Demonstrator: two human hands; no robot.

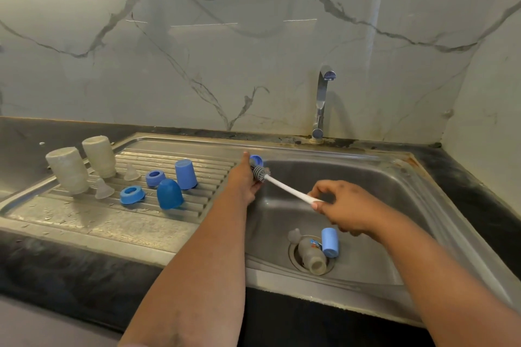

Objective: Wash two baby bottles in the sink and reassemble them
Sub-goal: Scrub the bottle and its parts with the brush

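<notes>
Left hand [243, 177] at the frame's centre, gripping a blue ring [256, 161] over the near-left edge of the sink [366, 177], presumably so drips fall into the basin. Right hand [342, 207], right of centre, pinching the white handle of a bottle brush [284, 187], the grey bristle head pressed against the ring for scrubbing. On the ribbed drainboard [169, 214] at left: two clear bottles [81, 167] standing mouth-down, probably to drain; beside them two clear teats [103, 189], two blue collars [132, 195] and two blue caps [170, 194] set open end down. Lower right, in the basin over the drain: a third bottle [310, 255] on its side, a teat and a blue cap [329, 242] touching it, seemingly awaiting washing. Tap [321, 104] at upper right with no water visible. Dark counter [70, 276] around the steel.
</notes>
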